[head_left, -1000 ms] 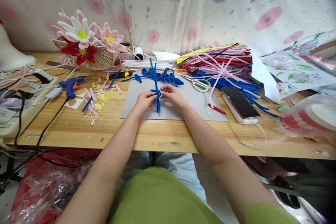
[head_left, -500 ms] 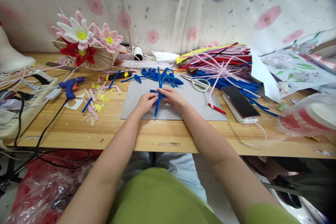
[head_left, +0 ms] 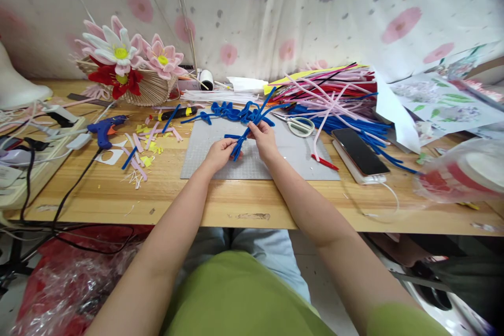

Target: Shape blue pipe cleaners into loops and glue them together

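The left hand (head_left: pixel 220 154) is closed, fingertips pinching the crossed blue stems (head_left: pixel 243 137) near their lower end. The right hand (head_left: pixel 263 137) is nearly closed too, thumb and fingers nipping the same stems a little higher up. The stems are between the two hands, above the mat (head_left: pixel 299 163); their long ends fan up and to the right past the right hand, while short ends stick out below and to the left.

Just behind the hands, curled blue pieces (head_left: pixel 222 109) lie along the back of the mat. To their right are the scissors (head_left: pixel 302 126), and a red tool (head_left: pixel 325 161) lies at the mat's right edge. Left of the mat are scraps (head_left: pixel 148 161), a knife (head_left: pixel 179 113) and, farther left, the glue gun (head_left: pixel 103 132), then the power strip (head_left: pixel 23 191) at the table's (head_left: pixel 157 205) left end.

Behind the glue gun, flowers (head_left: pixel 112 44) stand in front of a basket (head_left: pixel 151 92). Right of the scissors is a pile of loose stems (head_left: pixel 350 128), with the phone (head_left: pixel 360 152) nearer the person and a bagged cup (head_left: pixel 464 173) beyond it on the right. A flowered curtain (head_left: pixel 228 16) hangs behind everything
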{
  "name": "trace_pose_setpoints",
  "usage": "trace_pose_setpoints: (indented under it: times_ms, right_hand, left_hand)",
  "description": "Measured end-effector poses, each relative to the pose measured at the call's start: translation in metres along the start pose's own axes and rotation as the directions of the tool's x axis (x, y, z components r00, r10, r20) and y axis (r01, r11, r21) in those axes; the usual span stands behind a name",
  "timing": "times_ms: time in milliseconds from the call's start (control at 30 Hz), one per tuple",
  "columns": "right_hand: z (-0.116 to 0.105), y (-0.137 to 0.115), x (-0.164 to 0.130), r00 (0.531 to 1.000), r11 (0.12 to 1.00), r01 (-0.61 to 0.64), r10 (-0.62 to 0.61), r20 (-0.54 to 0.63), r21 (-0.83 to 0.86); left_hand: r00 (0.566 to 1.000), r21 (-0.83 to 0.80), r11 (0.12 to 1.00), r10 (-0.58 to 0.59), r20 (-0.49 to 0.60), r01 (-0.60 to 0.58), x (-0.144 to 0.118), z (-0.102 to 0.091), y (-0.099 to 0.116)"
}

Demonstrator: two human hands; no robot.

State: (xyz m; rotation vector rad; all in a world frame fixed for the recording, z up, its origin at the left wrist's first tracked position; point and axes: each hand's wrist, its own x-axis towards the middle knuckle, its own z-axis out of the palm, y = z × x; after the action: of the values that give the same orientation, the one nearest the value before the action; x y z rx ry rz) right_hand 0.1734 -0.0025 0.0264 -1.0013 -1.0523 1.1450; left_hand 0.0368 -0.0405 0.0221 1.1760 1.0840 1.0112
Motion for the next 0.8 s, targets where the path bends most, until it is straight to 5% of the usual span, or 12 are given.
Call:
trace_pose_setpoints:
  times_ms: [133,333,600,800]
  right_hand:
    - [-0.001,-0.001,0.001,1.0,1.0,0.009,-0.009,0.014,0.002]
    - [0.003,0.0,-0.002,0.957,0.989,0.003,0.04,0.288,-0.148]
    - [0.007,0.003,-0.013,0.928,0.949,0.099,0.02,0.373,-0.298]
    - [0.013,0.013,-0.019,0.918,0.883,0.179,0.009,0.397,-0.434]
  left_hand:
    - [1.0,-0.004,1.0,0.004,0.025,-0.004,0.001,-0.001,-0.001]
    - [0.979,0.124,0.974,0.197,-0.056,-0.189,0.004,0.002,-0.003]
    - [0.923,0.085,0.972,0.233,-0.308,-0.217,0.011,-0.004,-0.007]
    - [0.913,0.095,0.972,0.233,-0.334,-0.214,0.008,-0.007,-0.006]
